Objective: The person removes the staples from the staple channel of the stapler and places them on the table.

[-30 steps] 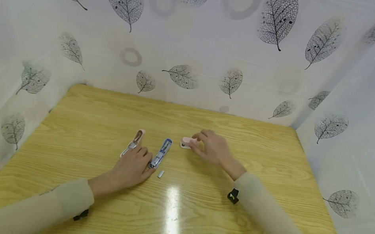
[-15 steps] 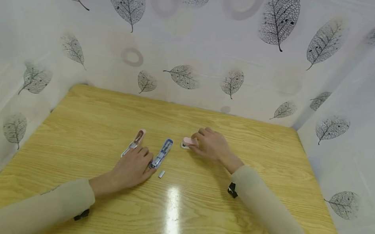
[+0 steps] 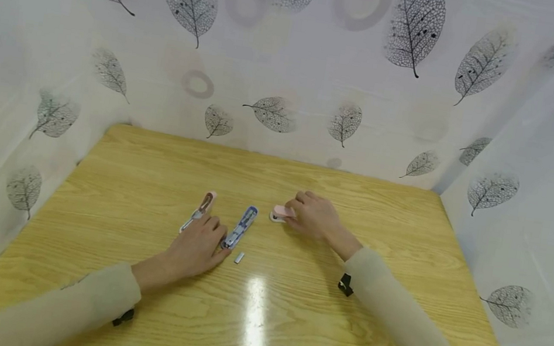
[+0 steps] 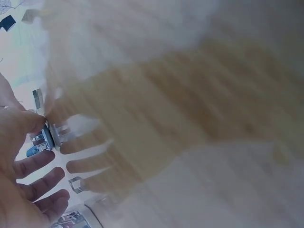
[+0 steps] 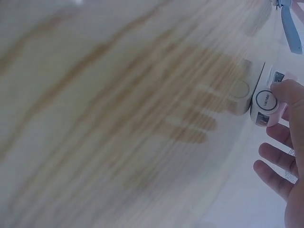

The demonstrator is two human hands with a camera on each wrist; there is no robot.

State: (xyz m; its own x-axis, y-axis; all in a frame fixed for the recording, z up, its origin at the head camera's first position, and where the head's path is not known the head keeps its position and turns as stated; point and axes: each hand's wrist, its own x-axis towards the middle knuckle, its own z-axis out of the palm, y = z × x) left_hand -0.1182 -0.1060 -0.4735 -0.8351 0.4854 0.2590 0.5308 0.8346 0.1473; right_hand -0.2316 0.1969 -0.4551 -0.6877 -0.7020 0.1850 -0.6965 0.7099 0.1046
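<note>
On tbl (image 3: 320,321): 3 staplers (image 3: 240,227), 1 strip (image 3: 239,257)

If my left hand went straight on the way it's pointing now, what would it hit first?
Most likely the blue stapler. Your left hand points forward and to the right, and the stapler's near end is by its thumb. Finger height is unclear, so they might pass over.

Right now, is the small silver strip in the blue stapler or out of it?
Out: the small silver strip lies on the table, apart from the near end of the blue stapler.
</note>
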